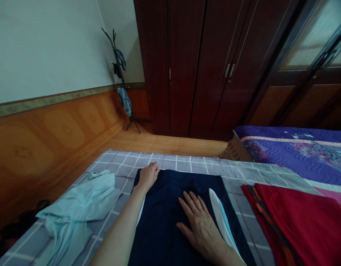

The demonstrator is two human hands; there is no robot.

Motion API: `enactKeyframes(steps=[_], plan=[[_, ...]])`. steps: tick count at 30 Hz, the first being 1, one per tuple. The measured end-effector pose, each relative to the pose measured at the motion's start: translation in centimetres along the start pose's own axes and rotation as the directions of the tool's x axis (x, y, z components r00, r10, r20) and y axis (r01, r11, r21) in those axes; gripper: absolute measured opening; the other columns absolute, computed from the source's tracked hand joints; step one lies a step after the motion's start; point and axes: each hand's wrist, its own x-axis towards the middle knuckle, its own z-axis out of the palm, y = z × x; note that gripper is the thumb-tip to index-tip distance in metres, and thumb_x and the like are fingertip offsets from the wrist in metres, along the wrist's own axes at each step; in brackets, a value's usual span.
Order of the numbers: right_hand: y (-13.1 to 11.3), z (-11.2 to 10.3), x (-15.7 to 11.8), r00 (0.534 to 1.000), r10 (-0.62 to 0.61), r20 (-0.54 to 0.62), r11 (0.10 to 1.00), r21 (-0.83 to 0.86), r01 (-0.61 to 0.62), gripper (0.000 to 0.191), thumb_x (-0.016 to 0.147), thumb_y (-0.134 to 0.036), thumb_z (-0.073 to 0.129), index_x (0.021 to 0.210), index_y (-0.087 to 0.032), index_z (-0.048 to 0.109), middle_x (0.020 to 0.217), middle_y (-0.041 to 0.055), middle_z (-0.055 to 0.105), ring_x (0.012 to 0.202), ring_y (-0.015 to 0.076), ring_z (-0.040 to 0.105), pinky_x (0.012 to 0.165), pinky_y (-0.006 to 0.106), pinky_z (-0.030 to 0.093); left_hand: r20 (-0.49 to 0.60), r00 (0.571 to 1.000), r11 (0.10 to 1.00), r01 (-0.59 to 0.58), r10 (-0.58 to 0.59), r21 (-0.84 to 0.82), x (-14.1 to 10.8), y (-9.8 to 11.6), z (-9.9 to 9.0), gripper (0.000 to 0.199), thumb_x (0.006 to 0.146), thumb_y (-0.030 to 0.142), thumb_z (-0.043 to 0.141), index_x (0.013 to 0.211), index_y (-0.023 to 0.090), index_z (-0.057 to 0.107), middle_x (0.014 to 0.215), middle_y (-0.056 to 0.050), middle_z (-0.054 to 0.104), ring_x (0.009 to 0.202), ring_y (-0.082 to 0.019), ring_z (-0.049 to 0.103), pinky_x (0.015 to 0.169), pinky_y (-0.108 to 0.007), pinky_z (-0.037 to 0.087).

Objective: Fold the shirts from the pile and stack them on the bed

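A navy garment [162, 214] with white and light-blue curved side panels lies spread on the checked bedsheet [187, 162]. At its far left corner, my left hand [149, 175] has its fingers closed on the edge of the cloth. My right hand [199, 223] rests flat on the garment's right half, fingers stretched out, beside the white and light-blue panel [221, 214]. The near end of the garment runs out of view below.
A crumpled pale-blue shirt-like garment [84, 203] lies left, and folded red cloth [300, 218] lies right. Beyond stand a dark red wardrobe [184, 74] and a coat rack [122, 74]. A purple-covered bed [292, 147] adjoins at right.
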Motion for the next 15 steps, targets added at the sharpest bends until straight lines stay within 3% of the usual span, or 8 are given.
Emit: enactKeyframes(steps=[5,10,15], plan=[[-0.2,-0.5,0.1,1.0,0.011,0.03,1.0,0.015,-0.011,0.061,0.09,-0.049,0.046,0.143,-0.022,0.035,0.15,0.0099,0.026,0.139,0.0313,0.02,0.111,0.055,0.023,-0.073,0.997,0.998,-0.029,0.025,-0.06,0.0,1.1,-0.1,0.015,0.094,0.028,0.044,0.1,0.021,0.056,0.105,-0.004,0.061,0.094,-0.018,0.061,0.076,-0.026,0.044],[-0.3,-0.8,0.0,0.999,0.021,0.04,0.999,0.033,-0.023,0.062,0.089,-0.048,0.048,0.144,-0.022,0.034,0.151,0.0102,0.025,0.139,0.0314,0.019,0.111,0.054,0.023,-0.021,0.972,0.96,-0.235,0.234,-0.152,-0.6,3.0,0.2,0.026,0.09,0.03,0.053,0.115,0.024,0.055,0.108,-0.001,0.063,0.1,-0.016,0.061,0.084,-0.025,0.044],[-0.3,-0.9,-0.2,0.999,0.017,0.036,0.998,0.054,-0.019,0.063,0.088,-0.047,0.05,0.144,-0.021,0.034,0.151,0.0109,0.025,0.139,0.0317,0.019,0.111,0.055,0.022,0.014,0.925,0.911,-0.373,0.381,-0.175,-1.1,3.8,0.0,0.017,0.083,0.011,0.055,0.09,0.024,0.063,0.099,0.0,0.062,0.094,-0.015,0.06,0.083,-0.025,0.044]])
